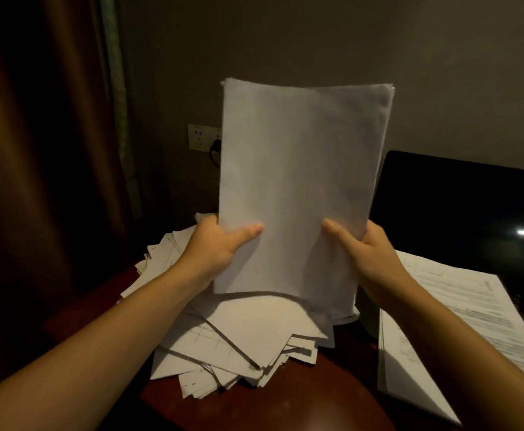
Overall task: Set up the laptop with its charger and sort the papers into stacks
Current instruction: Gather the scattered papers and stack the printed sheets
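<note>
We hold a thick sheaf of blank white paper (301, 181) upright. Our left hand (220, 247) and right hand (364, 247) grip its lower side edges, thumbs pressed on the front face and fingers hidden behind. Its bottom edge hangs just above a messy, fanned heap of white sheets (242, 337) on the reddish-brown wooden table (285, 405). To the right, a squared stack of printed white pages (459, 321) lies before the open black laptop (472, 206). Bare tabletop shows in front of the heap, by the rounded near edge. A dark plug (215, 146) sits in the white wall socket (199, 136) beside the sheaf's left edge.
</note>
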Demonstrator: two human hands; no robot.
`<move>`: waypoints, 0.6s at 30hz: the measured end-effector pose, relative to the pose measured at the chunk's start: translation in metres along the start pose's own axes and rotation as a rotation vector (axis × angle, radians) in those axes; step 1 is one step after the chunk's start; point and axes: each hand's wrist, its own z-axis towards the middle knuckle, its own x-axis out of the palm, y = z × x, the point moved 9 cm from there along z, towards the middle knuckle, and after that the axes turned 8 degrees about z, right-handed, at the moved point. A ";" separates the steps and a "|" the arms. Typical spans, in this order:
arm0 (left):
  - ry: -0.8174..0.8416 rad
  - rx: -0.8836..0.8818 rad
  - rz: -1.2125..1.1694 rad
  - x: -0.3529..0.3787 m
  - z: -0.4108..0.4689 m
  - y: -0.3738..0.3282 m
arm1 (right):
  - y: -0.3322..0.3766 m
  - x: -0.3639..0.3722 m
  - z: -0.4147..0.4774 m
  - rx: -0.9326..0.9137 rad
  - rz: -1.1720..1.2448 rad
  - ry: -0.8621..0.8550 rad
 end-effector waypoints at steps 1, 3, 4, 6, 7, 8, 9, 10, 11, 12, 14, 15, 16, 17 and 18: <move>0.025 0.022 0.006 0.006 0.001 -0.007 | 0.008 -0.007 -0.002 -0.029 -0.035 -0.017; 0.087 0.054 0.005 0.023 -0.001 -0.020 | 0.021 -0.027 -0.008 -0.086 -0.050 -0.071; 0.120 0.068 -0.012 0.033 -0.003 -0.026 | 0.024 -0.041 -0.012 -0.094 -0.050 -0.101; 0.175 0.081 -0.062 0.057 -0.009 -0.035 | 0.027 -0.069 -0.023 -0.086 -0.058 -0.159; 0.199 0.077 -0.076 0.070 -0.012 -0.037 | 0.026 -0.085 -0.030 -0.082 -0.054 -0.192; 0.221 0.068 -0.086 0.085 -0.017 -0.039 | 0.023 -0.102 -0.037 -0.072 -0.041 -0.225; 0.235 0.055 -0.090 0.099 -0.020 -0.037 | 0.018 -0.117 -0.044 -0.051 -0.019 -0.254; 0.240 0.039 -0.099 0.113 -0.025 -0.036 | 0.013 -0.132 -0.051 -0.020 0.015 -0.279; 0.244 0.026 -0.109 0.126 -0.029 -0.035 | 0.006 -0.146 -0.058 0.014 0.053 -0.305; 0.248 0.014 -0.115 0.139 -0.034 -0.035 | 0.001 -0.159 -0.064 0.039 0.079 -0.335; 0.269 0.007 -0.107 0.164 -0.042 -0.036 | -0.004 -0.182 -0.078 0.058 0.057 -0.395; 0.283 0.005 -0.113 0.175 -0.046 -0.036 | -0.005 -0.192 -0.085 0.061 0.015 -0.419; 0.289 0.001 -0.128 0.185 -0.049 -0.036 | -0.005 -0.200 -0.090 0.060 -0.036 -0.434; 0.300 -0.005 -0.121 0.194 -0.052 -0.035 | -0.005 -0.208 -0.095 0.058 -0.085 -0.444; 0.309 -0.004 -0.092 0.202 -0.055 -0.034 | -0.005 -0.214 -0.100 0.049 -0.121 -0.449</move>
